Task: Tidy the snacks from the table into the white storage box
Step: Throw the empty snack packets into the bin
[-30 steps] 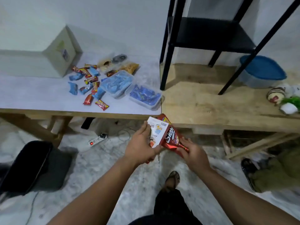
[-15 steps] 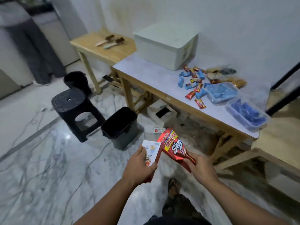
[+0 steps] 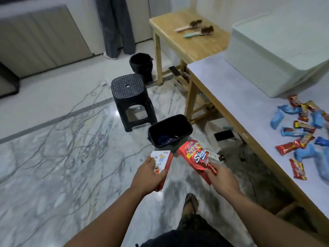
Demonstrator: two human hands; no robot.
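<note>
A: Hands, current state?

B: Left hand (image 3: 148, 173) grips a small red-and-white carton (image 3: 162, 166), thumb on its white face, fingers curled behind it. Right hand (image 3: 223, 180) pinches the narrow lower end of a red snack pouch (image 3: 195, 157), the wide end tilted up and away from the body. Both are held over the marble floor (image 3: 53, 157), apart from each other, off the table.

A: Storage box?

B: White storage box (image 3: 277, 56) sits at the far end of the table (image 3: 240, 97), lid on, near the far left corner of the pale top.

A: Remaining snacks?

B: Loose wrapped snacks (image 3: 300, 125), red and blue, lie scattered near the right edge of the view, between the box and the table's front edge.

A: Surroundings?

B: Black bin (image 3: 169, 131) on the floor just beyond the pouch, beside the table's front edge. Black stool (image 3: 130, 97) behind the bin. Two brushes (image 3: 194, 29) on a wooden side table (image 3: 187, 41).
</note>
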